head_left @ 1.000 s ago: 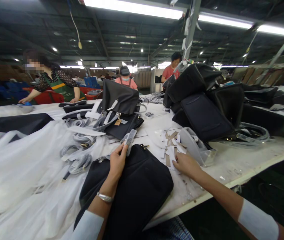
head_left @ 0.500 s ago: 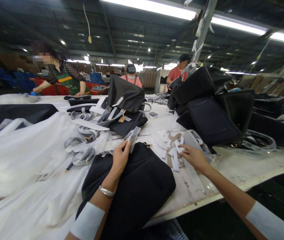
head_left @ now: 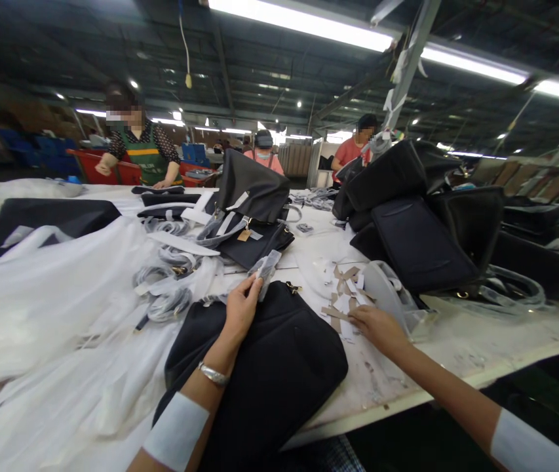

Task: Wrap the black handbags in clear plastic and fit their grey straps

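Note:
My left hand (head_left: 242,305) is closed on a bag handle wrapped in clear plastic (head_left: 268,267), above the back edge of a black handbag (head_left: 279,367). The bag lies on the table in front of me, and a small gold clasp (head_left: 293,288) shows on its top edge. To the right, my right hand (head_left: 377,328) has its fingertips pinched at the near side of a loose pile of white and brown card strips (head_left: 345,288). A brown strip (head_left: 334,313) sticks out leftward from those fingertips.
Black bags are stacked at the right (head_left: 417,236), with another bag (head_left: 252,187) ahead. Plastic-wrapped straps (head_left: 168,305) lie coiled at the left beside white sheeting (head_left: 53,295). A co-worker in a green apron (head_left: 144,157) stands across the table (head_left: 407,400); two people in red tops are further back.
My right hand has moved slightly nearer along the pile, from a white strip to a brown one. The left hand keeps its hold. The co-worker in the apron has straightened up.

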The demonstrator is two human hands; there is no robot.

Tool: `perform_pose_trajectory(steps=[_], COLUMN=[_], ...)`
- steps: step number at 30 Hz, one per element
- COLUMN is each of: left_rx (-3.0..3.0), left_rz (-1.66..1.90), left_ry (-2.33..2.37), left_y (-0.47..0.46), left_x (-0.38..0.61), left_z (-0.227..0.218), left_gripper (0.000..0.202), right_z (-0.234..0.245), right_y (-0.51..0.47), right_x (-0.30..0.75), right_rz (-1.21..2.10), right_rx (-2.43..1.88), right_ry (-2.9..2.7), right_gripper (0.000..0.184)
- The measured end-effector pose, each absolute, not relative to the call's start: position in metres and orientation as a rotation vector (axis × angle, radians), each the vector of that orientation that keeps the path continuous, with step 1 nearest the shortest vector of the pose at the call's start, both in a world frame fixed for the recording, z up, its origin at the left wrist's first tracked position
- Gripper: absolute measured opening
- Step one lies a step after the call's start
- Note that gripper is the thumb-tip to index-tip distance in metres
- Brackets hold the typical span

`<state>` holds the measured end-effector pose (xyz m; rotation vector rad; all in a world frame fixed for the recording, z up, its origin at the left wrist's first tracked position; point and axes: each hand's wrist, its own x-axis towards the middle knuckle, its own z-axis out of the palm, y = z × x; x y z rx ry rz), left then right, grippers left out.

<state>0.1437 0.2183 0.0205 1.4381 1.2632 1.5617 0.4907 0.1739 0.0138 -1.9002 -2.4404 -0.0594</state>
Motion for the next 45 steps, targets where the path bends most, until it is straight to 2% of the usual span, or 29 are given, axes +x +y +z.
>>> perform_pose_trajectory(steps=[9,15,19,23,25,31,35,45], left_rx=[1.407,1.405,1.410,1.411,1.409,1.415,1.418,1.333], left_rz=[1.572,1.571,1.568,1.565,1.563,1.557,1.557,1.559], left_ry=[1.242,1.246,1.251,1.239,1.232,1.219,1.220,1.180], left_y=[0.218,0.219,0.218,0.217,0.217,0.219,0.218,0.215], left_x=[0.144,0.143,0.143,0.142,0.142,0.142,0.142,0.143], left_z=[0.021,0.020,0.021,0.023,0.023,0.020,0.021,0.026], left_gripper=[0.038,0.037,0.037,0.036,0.036,0.038,0.038,0.036], right_z=[0.024,0.023,0.027,0.030,0.030,0.033,0.037,0.037], right_y=[0.181,0.184,0.188,0.185,0.183,0.182,0.184,0.202], right_x=[0.486,0.488,0.492,0.494,0.495,0.493,0.493,0.503], right_rz=[-0.043,-0.042,0.016,0.130,0.201,0.394,0.390,0.311], right_rx=[-1.959,-1.969,-1.969,-1.905,-1.880,-1.852,-1.823,-1.768], right_ry=[-2.492,-2.495,-2.450,-2.438,-2.432,-2.390,-2.364,-2.205], right_gripper=[0.023,0.013,0.019,0.017,0.024,0.008,0.011,0.032])
